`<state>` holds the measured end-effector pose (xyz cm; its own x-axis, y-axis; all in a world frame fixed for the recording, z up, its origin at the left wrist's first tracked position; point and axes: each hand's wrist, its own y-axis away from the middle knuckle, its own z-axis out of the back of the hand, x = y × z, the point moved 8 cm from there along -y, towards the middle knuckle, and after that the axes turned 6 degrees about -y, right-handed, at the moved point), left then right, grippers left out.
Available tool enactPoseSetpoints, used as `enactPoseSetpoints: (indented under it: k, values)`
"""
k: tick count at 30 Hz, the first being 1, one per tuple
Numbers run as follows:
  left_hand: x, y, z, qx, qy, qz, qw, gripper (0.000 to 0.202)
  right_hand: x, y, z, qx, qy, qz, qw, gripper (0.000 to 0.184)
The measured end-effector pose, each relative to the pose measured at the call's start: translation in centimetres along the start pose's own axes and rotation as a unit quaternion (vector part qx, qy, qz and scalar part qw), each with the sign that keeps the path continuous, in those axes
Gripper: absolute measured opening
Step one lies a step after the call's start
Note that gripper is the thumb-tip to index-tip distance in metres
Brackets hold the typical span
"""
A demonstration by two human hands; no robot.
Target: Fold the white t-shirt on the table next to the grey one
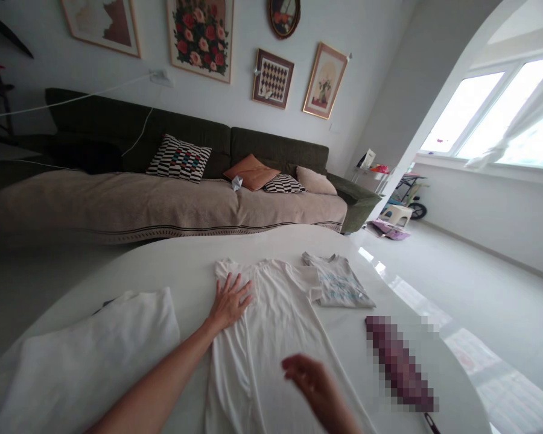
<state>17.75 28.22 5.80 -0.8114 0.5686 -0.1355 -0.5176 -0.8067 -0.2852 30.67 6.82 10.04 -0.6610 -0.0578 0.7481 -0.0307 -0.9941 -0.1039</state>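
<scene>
A white T-shirt (pixel 276 325) lies spread flat on the round white table (pixel 190 253), its neck toward the sofa. My left hand (pixel 230 299) rests flat on the shirt's upper left part, fingers spread, holding nothing. Lower down, my right hand (pixel 314 386) hovers over the shirt's lower right side with its fingers loosely curled and blurred by motion; nothing shows in it. A folded grey T-shirt with pale blue print (pixel 339 280) lies just right of the white shirt's sleeve.
Another white garment (pixel 95 355) lies crumpled on the table's left. A pixelated dark reddish object (pixel 400 364) sits near the right table edge. Behind the table stands a dark sofa (pixel 163 175) with cushions and a beige cover. Glossy floor lies right.
</scene>
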Motion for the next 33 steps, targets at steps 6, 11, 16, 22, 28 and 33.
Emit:
enactPoseSetpoints:
  k: [6, 11, 16, 22, 28, 33]
  values:
    - [0.9, -0.3, -0.5, 0.001, 0.025, 0.014, 1.000, 0.044, -12.5, -12.3, 11.6, -0.207, -0.020, -0.285, 0.936, 0.022]
    - [1.1, -0.4, -0.5, 0.003, 0.043, 0.016, 0.999, 0.044, -15.5, -15.1, 9.9, -0.165, -0.061, -0.390, 0.904, 0.023]
    - [0.8, -0.3, 0.0, 0.013, 0.050, 0.014, 0.999, 0.046, -16.0, -15.9, 8.5, -0.145, -0.143, -0.423, 0.883, 0.029]
    - [0.8, -0.1, 0.1, 0.008, 0.056, 0.016, 0.998, 0.045, -14.5, -16.8, 8.3, -0.134, -0.198, -0.386, 0.891, 0.025]
    - [1.0, 0.0, 0.0, -0.007, 0.056, 0.015, 0.998, 0.045, -12.8, -16.6, 8.8, -0.153, -0.161, -0.362, 0.905, 0.024]
    - [1.1, 0.1, 0.2, -0.012, 0.055, 0.014, 0.998, 0.045, -9.7, -17.0, 10.5, -0.189, -0.080, -0.291, 0.934, 0.025]
